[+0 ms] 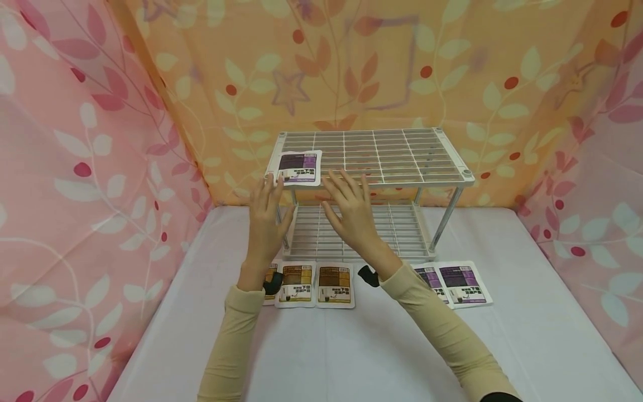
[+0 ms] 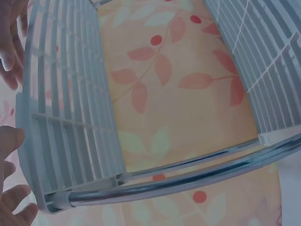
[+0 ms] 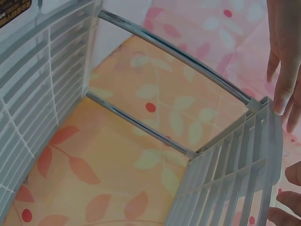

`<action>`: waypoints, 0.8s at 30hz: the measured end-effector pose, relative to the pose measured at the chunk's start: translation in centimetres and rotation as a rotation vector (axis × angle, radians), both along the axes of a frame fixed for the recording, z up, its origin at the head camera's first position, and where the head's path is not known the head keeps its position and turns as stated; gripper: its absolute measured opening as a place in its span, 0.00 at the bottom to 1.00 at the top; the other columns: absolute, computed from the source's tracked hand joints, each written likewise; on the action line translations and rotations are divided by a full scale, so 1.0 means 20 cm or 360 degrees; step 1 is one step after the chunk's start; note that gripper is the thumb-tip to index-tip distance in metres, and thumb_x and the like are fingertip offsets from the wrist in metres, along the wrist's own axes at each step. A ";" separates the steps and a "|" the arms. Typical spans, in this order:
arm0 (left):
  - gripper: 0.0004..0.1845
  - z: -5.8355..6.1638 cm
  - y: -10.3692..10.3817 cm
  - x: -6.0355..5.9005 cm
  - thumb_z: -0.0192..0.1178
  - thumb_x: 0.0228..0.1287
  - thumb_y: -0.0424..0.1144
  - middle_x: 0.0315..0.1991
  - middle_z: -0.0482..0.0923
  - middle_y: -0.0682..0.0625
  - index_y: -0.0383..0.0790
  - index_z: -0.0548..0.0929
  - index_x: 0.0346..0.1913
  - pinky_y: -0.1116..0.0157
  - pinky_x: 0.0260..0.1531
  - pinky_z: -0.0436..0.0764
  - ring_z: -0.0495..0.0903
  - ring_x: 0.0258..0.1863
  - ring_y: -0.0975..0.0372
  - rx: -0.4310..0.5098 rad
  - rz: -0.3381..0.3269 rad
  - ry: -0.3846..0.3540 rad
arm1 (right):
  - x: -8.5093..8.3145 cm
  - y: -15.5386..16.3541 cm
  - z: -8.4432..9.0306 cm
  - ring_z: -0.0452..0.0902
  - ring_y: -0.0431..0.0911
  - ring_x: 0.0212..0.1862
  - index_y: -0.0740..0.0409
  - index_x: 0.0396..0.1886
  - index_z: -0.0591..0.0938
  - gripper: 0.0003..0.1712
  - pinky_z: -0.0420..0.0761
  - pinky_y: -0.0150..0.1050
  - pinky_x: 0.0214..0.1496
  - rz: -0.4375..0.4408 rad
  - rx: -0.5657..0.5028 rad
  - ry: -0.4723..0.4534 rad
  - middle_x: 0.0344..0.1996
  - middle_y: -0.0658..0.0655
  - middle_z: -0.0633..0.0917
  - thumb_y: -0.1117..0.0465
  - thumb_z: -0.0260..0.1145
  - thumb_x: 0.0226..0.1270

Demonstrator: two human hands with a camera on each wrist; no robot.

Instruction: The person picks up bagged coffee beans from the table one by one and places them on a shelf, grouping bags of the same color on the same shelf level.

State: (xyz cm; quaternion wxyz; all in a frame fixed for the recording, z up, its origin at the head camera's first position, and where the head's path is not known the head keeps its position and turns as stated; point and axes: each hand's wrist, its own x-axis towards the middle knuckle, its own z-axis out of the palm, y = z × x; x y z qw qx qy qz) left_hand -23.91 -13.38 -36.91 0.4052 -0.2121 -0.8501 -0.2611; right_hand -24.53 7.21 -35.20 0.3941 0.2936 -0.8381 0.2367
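Note:
A white packet with a purple label (image 1: 300, 167) lies on the front left corner of the white rack's top shelf (image 1: 397, 159). My left hand (image 1: 264, 220) is raised at its lower left edge, fingers extended and thumb spread. On the other side my right hand (image 1: 354, 218) has its fingers spread, the tips just right of the packet's lower corner. Neither hand grips anything. From below, the left wrist view shows left fingers (image 2: 14, 188) beside the top shelf's edge; right fingers (image 3: 287, 197) appear by that shelf in the right wrist view.
The rack's lower shelf (image 1: 356, 229) stands on the white table (image 1: 321, 352). In front lie several brown-label packets (image 1: 335, 286) at left and purple-label packets (image 1: 463, 285) at right. Metal posts (image 1: 446, 219) hold up the top shelf. Patterned cloth surrounds the table.

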 end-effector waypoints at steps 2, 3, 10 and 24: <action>0.36 -0.01 0.02 0.01 0.63 0.59 0.37 0.70 0.56 0.40 0.40 0.61 0.69 0.46 0.69 0.47 0.48 0.71 0.49 0.0026 -0.0021 0.0005 | 0.00 0.01 -0.02 0.56 0.53 0.69 0.57 0.62 0.72 0.26 0.38 0.56 0.72 0.0027 -0.0014 0.0030 0.64 0.57 0.70 0.57 0.60 0.65; 0.36 -0.02 0.02 0.02 0.63 0.58 0.36 0.70 0.56 0.40 0.40 0.61 0.69 0.45 0.68 0.49 0.49 0.71 0.49 0.0037 -0.0028 0.0013 | 0.01 0.02 -0.02 0.56 0.53 0.69 0.57 0.62 0.72 0.26 0.37 0.55 0.73 0.0040 -0.0019 0.0043 0.64 0.57 0.70 0.57 0.59 0.65; 0.35 -0.08 0.07 0.02 0.62 0.58 0.37 0.70 0.53 0.40 0.40 0.62 0.68 0.46 0.68 0.50 0.48 0.71 0.47 0.0054 -0.0043 0.0096 | 0.04 0.06 -0.08 0.56 0.55 0.68 0.57 0.63 0.71 0.28 0.42 0.60 0.71 0.0052 -0.0002 0.0116 0.64 0.59 0.70 0.58 0.60 0.63; 0.35 -0.18 0.14 0.04 0.61 0.59 0.37 0.70 0.53 0.37 0.36 0.60 0.68 0.43 0.67 0.49 0.49 0.70 0.45 0.0047 -0.0149 0.0153 | 0.06 0.18 -0.17 0.53 0.56 0.70 0.59 0.62 0.72 0.26 0.47 0.58 0.71 0.0127 -0.0089 0.0146 0.63 0.61 0.70 0.59 0.59 0.64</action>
